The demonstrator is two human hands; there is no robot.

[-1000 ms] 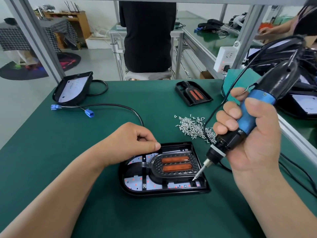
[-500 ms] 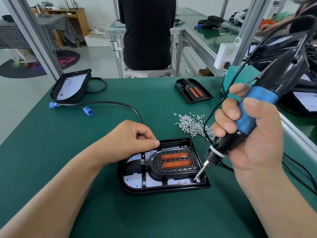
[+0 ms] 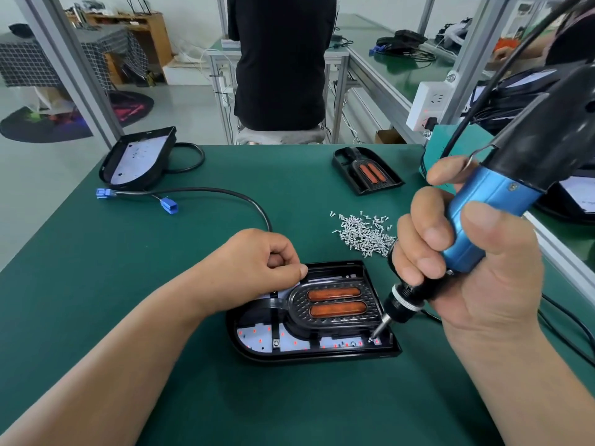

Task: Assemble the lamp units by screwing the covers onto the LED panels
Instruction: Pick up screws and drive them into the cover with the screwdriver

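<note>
A black lamp unit point(image 3: 309, 354) lies on the green mat in front of me. Its white LED panel shows red dots, and a black cover point(image 3: 335, 318) with two orange lenses sits in it. My left hand point(image 3: 257, 268) rests as a curled fist on the unit's far left edge, thumb against forefinger; I cannot see whether anything is inside the fist. My right hand point(image 3: 476, 278) grips a blue and black electric screwdriver point(image 3: 492, 207). Its bit point(image 3: 375, 334) stands on a screw at the unit's near right corner.
Several loose silver screws point(image 3: 363, 233) lie in a pile just beyond the unit. A spare cover point(image 3: 367, 175) lies far right, another LED panel housing point(image 3: 138, 159) far left, its cable ending in blue connectors point(image 3: 169, 206). A person in black point(image 3: 280, 59) sits beyond the table.
The screwdriver bit has moved slightly right and down onto the near right corner screw. My left hand has stayed on the unit's far left edge.
</note>
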